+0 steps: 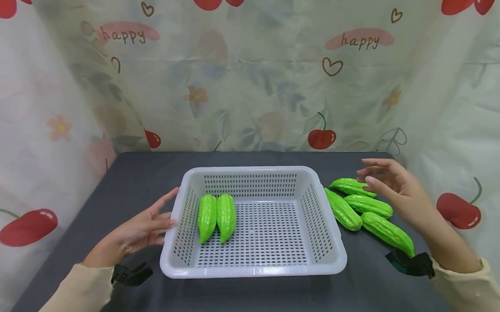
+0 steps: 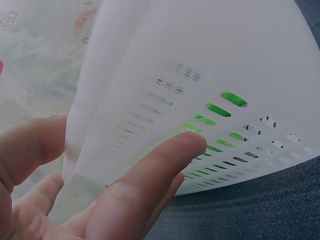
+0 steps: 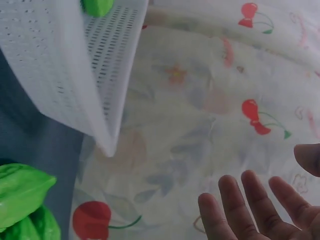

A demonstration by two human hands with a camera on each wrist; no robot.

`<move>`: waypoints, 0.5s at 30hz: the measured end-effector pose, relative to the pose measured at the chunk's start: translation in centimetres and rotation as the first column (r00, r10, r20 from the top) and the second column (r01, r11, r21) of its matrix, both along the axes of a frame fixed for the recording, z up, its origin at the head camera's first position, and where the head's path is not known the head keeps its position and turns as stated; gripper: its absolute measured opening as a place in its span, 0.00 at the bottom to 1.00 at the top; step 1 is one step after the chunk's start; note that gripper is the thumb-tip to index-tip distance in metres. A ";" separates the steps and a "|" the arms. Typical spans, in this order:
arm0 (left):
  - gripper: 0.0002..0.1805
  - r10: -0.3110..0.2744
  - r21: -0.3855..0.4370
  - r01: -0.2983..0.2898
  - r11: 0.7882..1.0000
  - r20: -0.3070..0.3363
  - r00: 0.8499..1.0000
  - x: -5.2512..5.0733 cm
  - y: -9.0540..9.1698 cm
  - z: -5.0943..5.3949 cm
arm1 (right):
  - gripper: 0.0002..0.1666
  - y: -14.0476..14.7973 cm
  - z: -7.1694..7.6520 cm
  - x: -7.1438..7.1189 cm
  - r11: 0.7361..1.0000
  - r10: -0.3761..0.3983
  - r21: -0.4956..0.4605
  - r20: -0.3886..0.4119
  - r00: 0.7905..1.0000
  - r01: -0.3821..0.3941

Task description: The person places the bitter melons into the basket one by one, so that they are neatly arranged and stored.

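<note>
A white perforated plastic basket point(image 1: 254, 268) stands on the dark table, with two green bitter melons, a left one point(image 1: 207, 217) and a right one point(image 1: 226, 217), lying side by side in its left part. At the basket's left wall is my left hand point(image 1: 138, 231), its fingers extended against or very near the outside. Several more bitter melons point(image 1: 388, 234) lie in a loose group on the table to the right of the basket. My right hand point(image 1: 398, 192) hovers above and beside that group, fingers loosely bent, holding nothing. In the right wrist view, its fingers point(image 3: 242, 205) are spread apart.
The dark table point(image 1: 222, 299) extends around the basket. A patterned curtain point(image 1: 247, 82) with cherries and hearts hangs behind the table and along both sides. Black straps, a left one point(image 1: 132, 275) and a right one point(image 1: 411, 263), sit at the wrists.
</note>
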State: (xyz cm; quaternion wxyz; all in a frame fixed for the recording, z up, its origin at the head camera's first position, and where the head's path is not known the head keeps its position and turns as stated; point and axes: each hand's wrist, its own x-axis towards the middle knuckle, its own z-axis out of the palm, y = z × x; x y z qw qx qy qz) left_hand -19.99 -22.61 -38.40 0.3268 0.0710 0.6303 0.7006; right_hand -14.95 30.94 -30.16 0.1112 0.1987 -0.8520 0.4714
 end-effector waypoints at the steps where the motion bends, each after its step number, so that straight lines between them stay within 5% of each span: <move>1: 0.51 -0.001 0.002 0.001 1.000 -0.001 1.000 0.0 0.0 0.0 | 0.26 0.2 -0.4 0.2 1.000 -0.016 0.001 -0.009 1.000 0.016; 8: 0.51 -0.012 0.017 0.012 1.000 0.003 1.000 -0.1 -0.1 0.1 | 0.28 1.8 -3.4 1.3 0.995 -0.078 -0.059 -0.008 0.997 0.077; 15: 0.52 0.001 0.008 -0.001 1.000 0.007 1.000 0.0 -0.1 0.2 | 0.27 4.2 -6.2 1.5 0.977 -0.046 -0.208 0.000 0.999 0.045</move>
